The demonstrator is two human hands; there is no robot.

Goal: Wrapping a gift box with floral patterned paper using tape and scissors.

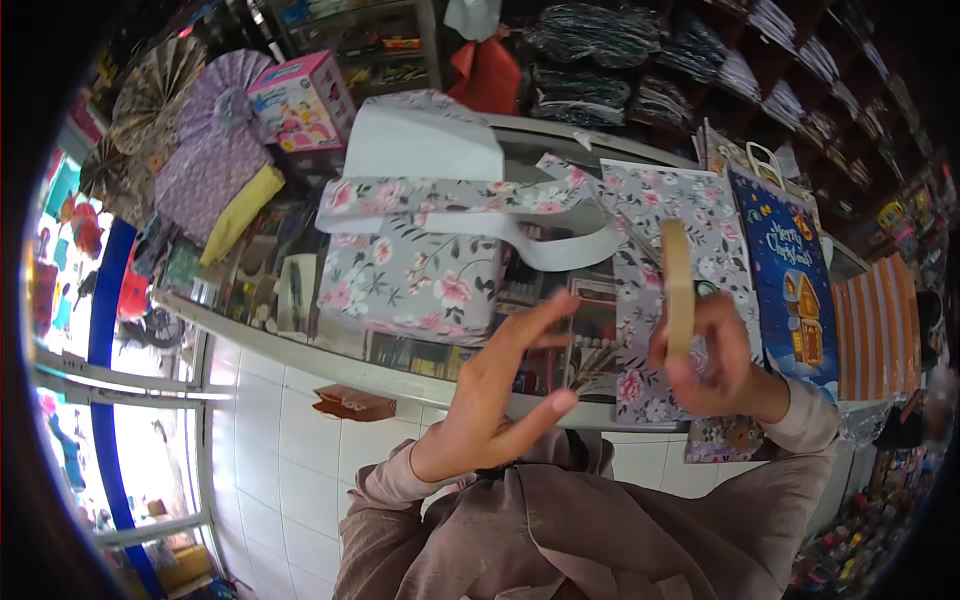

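My right hand (716, 367) grips a tape roll (679, 300), seen nearly edge-on and a little blurred. My left hand (499, 397) hovers near the counter's front edge, fingers apart, holding nothing. Ahead of it lies a block-shaped parcel (409, 281) in grey paper with pink flowers. Behind the parcel, a large paper flap (424, 150) shows its white inner side. A long strip of the same paper (442, 196) lies across the parcel's top and curls to the right. Under my right hand is a floral sheet (637, 375). A metal blade (637, 238), perhaps of scissors, rests on it, partly hidden.
The glass display counter (427, 386) holds small goods. Right stand a blue Christmas bag (787, 292) and an orange-striped package (877, 330). Left are a pink printed box (304, 101) and a purple fan-topped parcel (214, 176). A brown paper bag (356, 403) is below the counter's edge.
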